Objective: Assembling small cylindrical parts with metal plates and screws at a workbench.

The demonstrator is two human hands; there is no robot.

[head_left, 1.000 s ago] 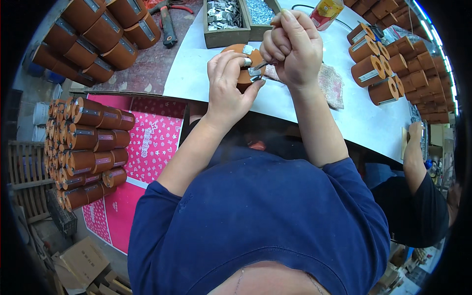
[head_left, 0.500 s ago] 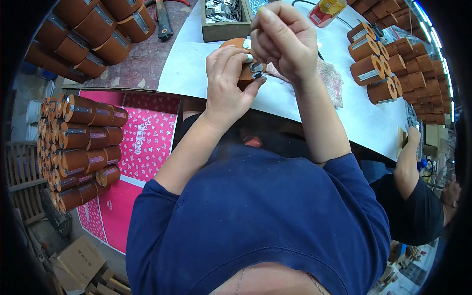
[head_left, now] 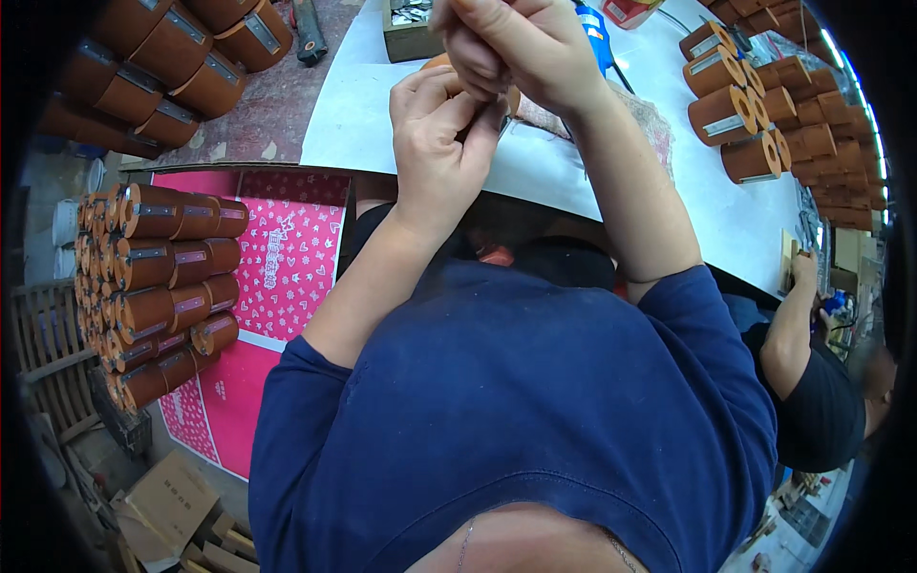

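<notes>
My left hand (head_left: 437,143) is wrapped around a brown cylinder (head_left: 512,97) held above the white table (head_left: 363,115); only slivers of the cylinder show past my fingers. My right hand (head_left: 523,46) sits just above and against the left hand. Its fingers are pinched on a small metal piece (head_left: 498,122) at the cylinder's side. Both hands are near the top edge of the head view, and most of the metal piece is hidden.
A blue tool (head_left: 592,36) and a cloth (head_left: 654,113) lie behind my hands, with a wooden box of metal parts (head_left: 409,29) beside them. Brown cylinders are stacked at right (head_left: 735,110), upper left (head_left: 162,57) and left (head_left: 158,277) by a pink sheet (head_left: 277,253). A co-worker's arm (head_left: 798,325) is at right.
Both hands have risen toward the top of the picture with the cylinder. My right hand now covers more of it, and the blue tool has come into view behind.
</notes>
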